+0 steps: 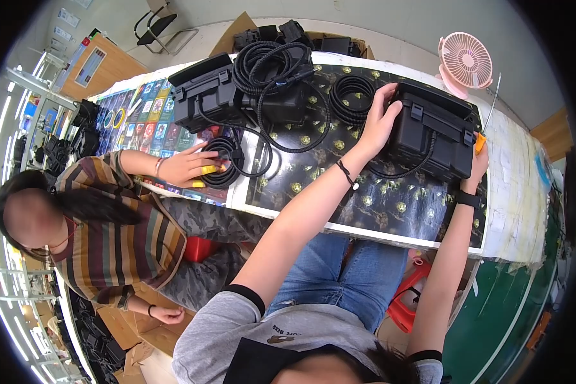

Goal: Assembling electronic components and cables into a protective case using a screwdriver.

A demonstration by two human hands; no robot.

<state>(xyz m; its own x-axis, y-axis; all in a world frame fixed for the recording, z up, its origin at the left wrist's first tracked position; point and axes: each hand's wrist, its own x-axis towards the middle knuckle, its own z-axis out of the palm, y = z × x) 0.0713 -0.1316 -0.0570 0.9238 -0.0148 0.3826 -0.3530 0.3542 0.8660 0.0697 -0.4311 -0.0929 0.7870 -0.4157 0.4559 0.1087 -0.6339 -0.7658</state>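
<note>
A black plastic box [432,131] with latches and a corrugated cable stands on the dark patterned table mat in front of me. My left hand [379,125] grips its left end, fingers bent over the upper corner. At the box's right end my right hand [479,165] is closed around the orange handle of a screwdriver [480,142]. The screwdriver's thin metal shaft points up and away from the box. Part of my right hand is hidden behind the box. A coil of black corrugated cable [351,99] lies just left of the box.
A pink fan [466,57] stands at the far right table edge. More black boxes [208,93] and coiled cables [262,64] sit to the left. A co-worker's hand [189,166] touches another cable coil [223,160]. Behind the table is a carton [240,25] of black parts.
</note>
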